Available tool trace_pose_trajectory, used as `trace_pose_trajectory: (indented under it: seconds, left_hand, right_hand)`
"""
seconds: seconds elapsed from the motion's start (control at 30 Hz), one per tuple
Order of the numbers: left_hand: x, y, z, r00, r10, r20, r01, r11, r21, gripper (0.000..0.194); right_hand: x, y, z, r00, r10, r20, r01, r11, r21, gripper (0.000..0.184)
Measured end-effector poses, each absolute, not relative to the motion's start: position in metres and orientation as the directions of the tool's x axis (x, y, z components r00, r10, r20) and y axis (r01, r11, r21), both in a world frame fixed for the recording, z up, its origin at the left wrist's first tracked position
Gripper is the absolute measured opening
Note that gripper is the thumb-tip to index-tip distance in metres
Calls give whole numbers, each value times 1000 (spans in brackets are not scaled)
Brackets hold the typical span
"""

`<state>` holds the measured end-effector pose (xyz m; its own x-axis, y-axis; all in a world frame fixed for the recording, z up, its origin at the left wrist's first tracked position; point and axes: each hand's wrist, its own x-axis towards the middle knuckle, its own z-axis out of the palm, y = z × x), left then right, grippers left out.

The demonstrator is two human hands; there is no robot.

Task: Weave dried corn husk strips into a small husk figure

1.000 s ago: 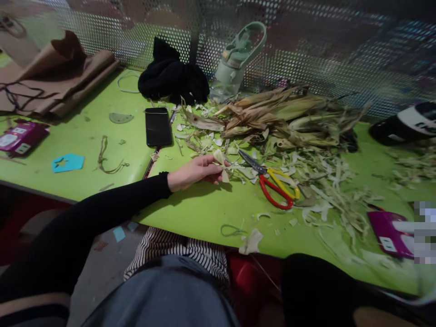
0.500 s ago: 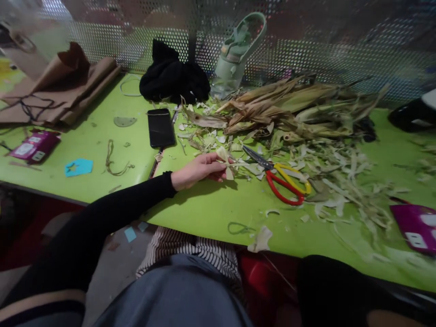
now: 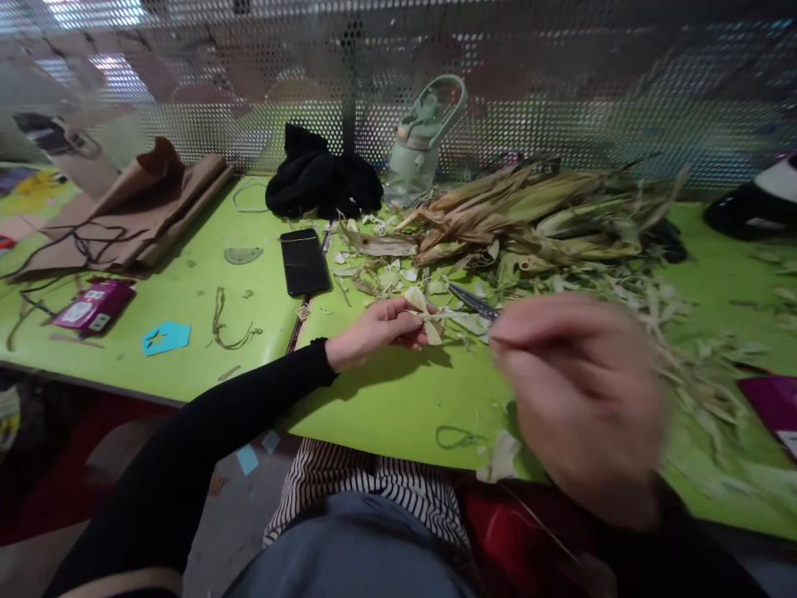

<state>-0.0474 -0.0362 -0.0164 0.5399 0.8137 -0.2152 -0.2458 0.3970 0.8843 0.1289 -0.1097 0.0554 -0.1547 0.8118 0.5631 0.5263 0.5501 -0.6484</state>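
Note:
My left hand (image 3: 387, 329) pinches a pale strip of corn husk (image 3: 431, 319), bent into a small bow-like shape, just above the green table. Blurred by motion, my right hand (image 3: 579, 390) is raised close to the camera on the right. Its thumb and forefinger are pressed together; anything between them is too smeared to make out. Behind it lie scissors (image 3: 471, 301), with only the dark blades showing and the handles hidden. Husk scraps (image 3: 660, 311) are scattered around them, and a heap of dried corn husks (image 3: 529, 208) lies farther back.
A phone (image 3: 305, 262), a black cloth bundle (image 3: 324, 178) and a green bottle (image 3: 414, 149) stand or lie behind my left hand. Brown paper (image 3: 155, 216), a purple packet (image 3: 95, 306) and a blue cut-out (image 3: 165, 338) are at left. A perforated metal screen (image 3: 249, 108) borders the back.
My right hand has come up into view from below right and now covers the scissor handles. My left hand keeps its hold on the husk strip. The camera has tilted up slightly.

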Motion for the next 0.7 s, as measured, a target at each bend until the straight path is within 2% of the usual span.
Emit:
trace_pose_trajectory:
  seconds: [0.07,0.13,0.2,0.3,0.43,0.57,0.7]
  left_hand:
    - [-48,-36,-15,528,831,-177,-253,353,901,11]
    - [-48,-36,-15,519,845,-132,-238,291,927,9]
    - [-48,-37,-14,519,850,-94,-205,231,951,9]
    - [-47,-38,-12,524,847,-84,-164,197,967,15]
    - [-49,-40,-8,564,823,-75,-177,209,962,22]
    - [-52,-40,-4,594,797,-103,-177,255,951,27]
    - [-51,-42,-3,598,783,-171,-126,302,945,23]
  right_hand:
    - [131,-87,38,-247,777,579,630,583,-513,10]
    - [135,-65,19,-339,788,514,731,564,-384,15]
    - [141,-51,4,-403,819,409,753,550,-360,19]
    - [145,-48,-5,-412,851,326,715,524,-463,25]
    - [148,-58,0,-369,882,293,638,470,-611,27]
    - [156,-60,3,-336,909,248,614,410,-674,29]
    - [158,-56,-1,-343,929,139,590,328,-738,35]
